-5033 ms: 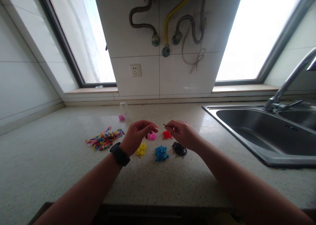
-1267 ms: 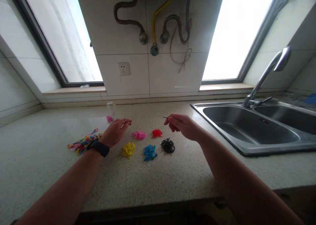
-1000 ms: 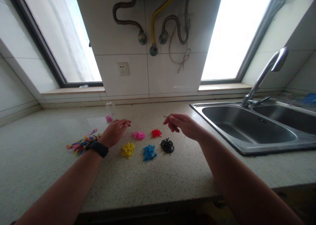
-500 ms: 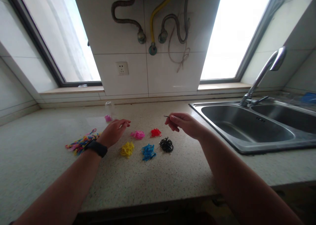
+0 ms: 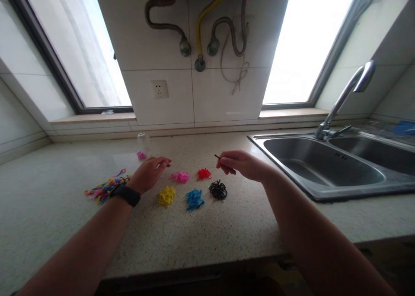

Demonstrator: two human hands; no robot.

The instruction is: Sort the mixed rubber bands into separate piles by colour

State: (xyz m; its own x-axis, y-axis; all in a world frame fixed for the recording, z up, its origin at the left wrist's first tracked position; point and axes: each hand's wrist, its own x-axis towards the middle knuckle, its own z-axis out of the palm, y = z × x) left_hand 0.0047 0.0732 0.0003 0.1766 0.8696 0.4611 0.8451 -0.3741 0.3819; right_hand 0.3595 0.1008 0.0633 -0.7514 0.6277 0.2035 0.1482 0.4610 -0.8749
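Note:
My right hand [image 5: 238, 164] is pinched around a small black rubber band [image 5: 217, 156], held above the counter just right of the red pile. Below it lies a heap of black rubber bands [image 5: 218, 190]. My left hand [image 5: 151, 172], with a dark band on its wrist, hovers over or rests on the counter, fingers loosely stretched and nothing visible in them. Under that wrist is a mixed multicolour pile of rubber bands [image 5: 102, 189], partly hidden. Between my hands sit separate heaps: pink [image 5: 180, 177], red [image 5: 204, 174], yellow [image 5: 166, 196] and blue [image 5: 195, 199].
Behind my left hand a clear plastic container [image 5: 143, 142] stands by a small pink item [image 5: 141, 155]. To the right, a steel double sink [image 5: 285, 188] with a faucet [image 5: 343, 99] is set into the speckled counter [image 5: 181, 244]. A tiled wall with hoses rises behind.
The black rubber band in my right hand has turned and now shows as a short dark line tilted up to the left. My left hand has stayed in place.

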